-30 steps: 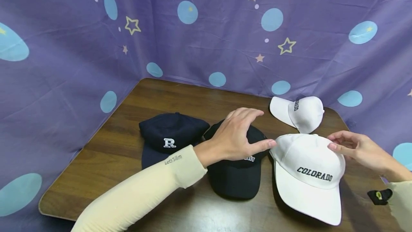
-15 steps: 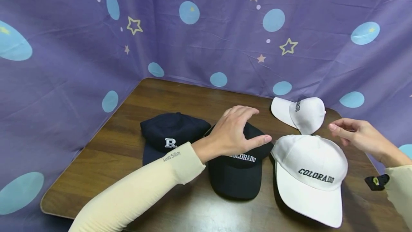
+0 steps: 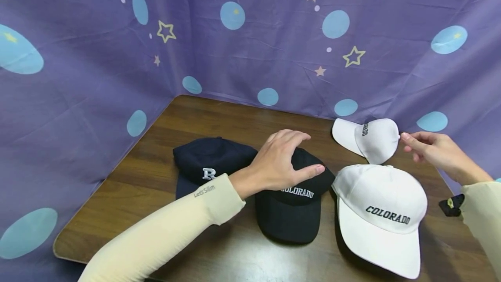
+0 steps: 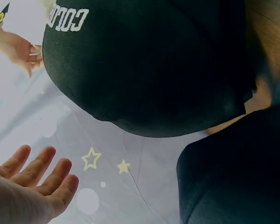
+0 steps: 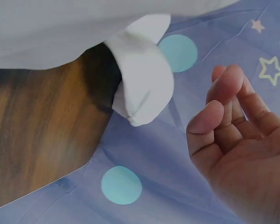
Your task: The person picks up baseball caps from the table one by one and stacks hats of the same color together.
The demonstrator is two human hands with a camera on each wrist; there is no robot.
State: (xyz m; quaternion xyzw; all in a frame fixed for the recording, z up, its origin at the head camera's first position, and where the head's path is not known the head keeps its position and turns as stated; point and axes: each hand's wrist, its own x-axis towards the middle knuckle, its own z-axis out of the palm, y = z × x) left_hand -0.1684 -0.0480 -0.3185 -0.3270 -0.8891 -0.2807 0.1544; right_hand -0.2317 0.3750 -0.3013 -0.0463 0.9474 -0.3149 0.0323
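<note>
My left hand (image 3: 275, 160) hovers over the back of a black cap (image 3: 289, 216) lettered COLORADO, thumb spread from the fingers and nothing held. The left wrist view has that cap's crown (image 4: 140, 70) large beyond the hand (image 4: 32, 191). On the right, a white COLORADO cap (image 3: 377, 221) sits with its brim toward me. Behind it a second white cap (image 3: 377, 140) lies turned, brim to the left. My right hand (image 3: 440, 151) is beside this rear cap, fingertips overlapping its top button. In the right wrist view, a gap separates the loosely bent fingers (image 5: 226, 86) from the rear cap (image 5: 147, 77).
Left of the black cap is a navy cap (image 3: 213, 158) with a white R, partly covered by my left forearm. The brown wooden table (image 3: 129, 203) has rounded corners. A purple curtain (image 3: 274, 47) with stars and blue spots stands along its back and left edges.
My right hand has left the front white cap's crown and moved up and away toward the rear white cap. My left hand has drawn slightly left, away from the front white cap.
</note>
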